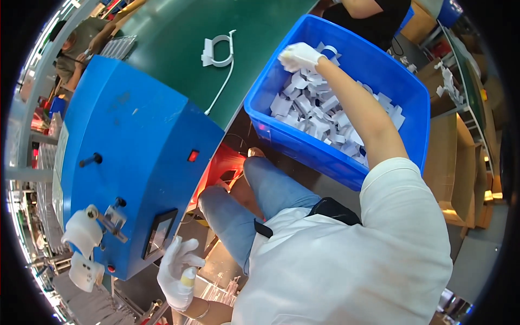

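My right hand (300, 57), in a white glove, is over the far left corner of a blue plastic bin (336, 172). Its fingers are curled, and whatever they may hold is hidden. Below it, many small folded white pieces (317, 111) lie heaped in the bin. My left hand (179, 275), also gloved, hovers low on the left with its fingers apart and nothing in them. A yellowish wrap shows on one of its fingers. Nearest to that hand is the small screen (160, 234) of a blue machine (130, 135).
A white ring-shaped part with a thin cable (221, 51) lies on the green table (168, 32). White rollers (84, 233) stick out from the machine. Cardboard boxes (449, 162) stand right of the bin. One person sits at the far left, another beyond the bin.
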Demonstrator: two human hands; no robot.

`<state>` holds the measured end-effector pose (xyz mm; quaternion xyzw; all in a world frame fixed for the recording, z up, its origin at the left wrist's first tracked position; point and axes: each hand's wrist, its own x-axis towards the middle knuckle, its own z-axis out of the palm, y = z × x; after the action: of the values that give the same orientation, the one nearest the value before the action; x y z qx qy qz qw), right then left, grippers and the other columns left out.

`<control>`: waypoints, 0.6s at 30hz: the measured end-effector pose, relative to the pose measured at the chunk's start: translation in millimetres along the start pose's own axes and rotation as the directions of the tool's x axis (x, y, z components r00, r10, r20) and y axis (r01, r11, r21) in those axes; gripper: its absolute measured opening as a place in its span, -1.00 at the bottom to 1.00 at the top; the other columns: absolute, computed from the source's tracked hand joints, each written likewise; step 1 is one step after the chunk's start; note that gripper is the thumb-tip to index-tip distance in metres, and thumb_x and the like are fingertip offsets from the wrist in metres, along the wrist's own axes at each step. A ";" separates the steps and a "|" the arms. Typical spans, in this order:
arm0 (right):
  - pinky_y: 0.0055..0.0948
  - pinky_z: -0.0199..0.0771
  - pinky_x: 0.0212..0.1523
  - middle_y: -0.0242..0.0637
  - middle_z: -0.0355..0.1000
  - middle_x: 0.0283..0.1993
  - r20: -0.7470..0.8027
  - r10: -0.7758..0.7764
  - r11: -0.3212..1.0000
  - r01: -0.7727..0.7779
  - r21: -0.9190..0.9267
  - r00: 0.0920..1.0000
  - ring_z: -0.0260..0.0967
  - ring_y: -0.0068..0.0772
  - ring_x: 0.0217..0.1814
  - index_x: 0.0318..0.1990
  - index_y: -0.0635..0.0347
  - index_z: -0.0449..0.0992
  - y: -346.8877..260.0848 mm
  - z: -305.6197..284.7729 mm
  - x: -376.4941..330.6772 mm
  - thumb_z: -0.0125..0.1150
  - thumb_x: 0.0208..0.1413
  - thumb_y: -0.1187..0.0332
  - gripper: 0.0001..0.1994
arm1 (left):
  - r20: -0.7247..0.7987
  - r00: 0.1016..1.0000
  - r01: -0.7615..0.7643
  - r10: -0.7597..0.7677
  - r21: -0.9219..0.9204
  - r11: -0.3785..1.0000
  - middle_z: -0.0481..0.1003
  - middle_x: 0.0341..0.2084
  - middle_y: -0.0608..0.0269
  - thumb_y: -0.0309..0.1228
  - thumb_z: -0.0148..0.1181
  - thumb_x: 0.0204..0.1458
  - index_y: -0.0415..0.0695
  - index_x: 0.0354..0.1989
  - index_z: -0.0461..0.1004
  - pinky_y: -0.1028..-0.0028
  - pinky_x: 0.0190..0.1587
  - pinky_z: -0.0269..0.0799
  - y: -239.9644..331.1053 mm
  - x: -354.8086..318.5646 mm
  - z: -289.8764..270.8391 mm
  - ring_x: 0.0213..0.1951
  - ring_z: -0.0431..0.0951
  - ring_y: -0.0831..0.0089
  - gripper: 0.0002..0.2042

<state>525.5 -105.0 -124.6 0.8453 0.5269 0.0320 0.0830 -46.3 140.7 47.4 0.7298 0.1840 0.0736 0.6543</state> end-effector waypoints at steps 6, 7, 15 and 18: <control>-0.26 0.42 0.00 0.01 0.38 0.04 0.504 0.496 0.798 -0.600 0.055 0.707 0.36 -0.05 0.08 -0.11 0.27 0.52 -71.5 38.4 -47.9 0.09 -0.05 0.39 -0.68 | -0.092 0.987 0.138 -0.132 0.058 0.989 0.47 -0.12 -0.07 -0.09 0.31 -0.08 -0.34 0.17 0.22 0.49 -0.27 0.42 -4.6 5.1 16.6 -0.41 0.53 0.39 -0.27; -0.26 0.33 0.10 0.04 0.28 0.14 0.372 0.602 0.729 -0.676 0.104 0.706 0.27 -0.03 0.17 -0.02 0.29 0.44 -82.7 54.6 -60.1 0.07 -0.04 0.39 -0.63 | -0.034 0.989 0.146 -0.144 0.047 0.988 0.45 -0.09 -0.07 -0.23 0.28 -0.05 -0.35 0.18 0.21 0.49 -0.24 0.41 -3.1 8.3 16.6 -0.35 0.53 0.38 -0.34; -0.26 0.45 -0.16 -0.19 0.49 -0.27 0.144 0.585 0.720 -0.593 0.361 0.798 0.45 -0.14 -0.18 -0.25 0.09 0.55 -43.8 39.2 -53.5 0.05 -0.07 0.52 -0.78 | -0.030 0.989 0.147 -0.145 0.082 0.986 0.47 -0.12 -0.07 -0.20 0.30 -0.06 -0.34 0.14 0.27 0.46 -0.24 0.45 12.1 16.5 19.4 -0.35 0.55 0.35 -0.36; -0.49 0.43 -0.29 -0.29 0.47 -0.40 -0.176 0.616 0.524 -0.232 0.820 0.768 0.42 -0.44 -0.35 -0.38 0.20 0.53 -28.4 -27.7 -64.5 0.09 -0.07 0.55 -0.89 | -0.005 0.995 0.101 -0.101 0.103 0.989 0.50 -0.18 -0.04 -0.27 0.24 0.00 -0.36 0.09 0.31 0.45 -0.23 0.46 28.7 38.5 30.5 -0.34 0.55 0.35 -0.47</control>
<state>467.9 -147.6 -100.1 0.8717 0.2635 0.0214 -0.4127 4.8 124.3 66.3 0.7524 0.2243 0.0306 0.6186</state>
